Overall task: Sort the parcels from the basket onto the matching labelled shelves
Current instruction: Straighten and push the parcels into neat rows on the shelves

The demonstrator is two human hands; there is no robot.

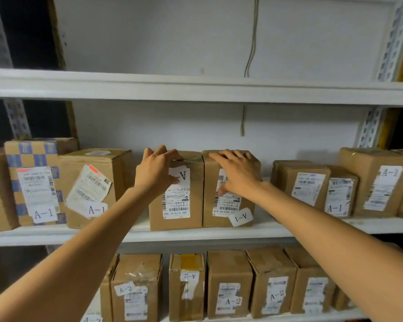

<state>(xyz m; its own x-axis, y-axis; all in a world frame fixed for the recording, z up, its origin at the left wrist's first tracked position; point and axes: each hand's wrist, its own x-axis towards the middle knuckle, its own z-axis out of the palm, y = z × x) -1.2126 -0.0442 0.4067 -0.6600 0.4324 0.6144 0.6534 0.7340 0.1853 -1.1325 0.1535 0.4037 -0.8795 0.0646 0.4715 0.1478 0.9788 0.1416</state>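
Observation:
Two brown cardboard parcels stand side by side on the middle shelf [219,234], both with upside-down A-1 labels. My left hand [155,173] grips the top front edge of the left parcel [184,219], fingers curled over its top and thumb on its front label. My right hand [236,173] lies on the top front of the right parcel [233,219], fingers stretched over its top edge and thumb on the front label. The basket is out of view.
More A-1 parcels line the same shelf: a blue-checked one [33,182] and a plain one [91,189] on the left, three on the right [310,184]. The lower shelf holds several A-2 parcels [228,284]. The upper shelf [196,89] shows only a hanging cable.

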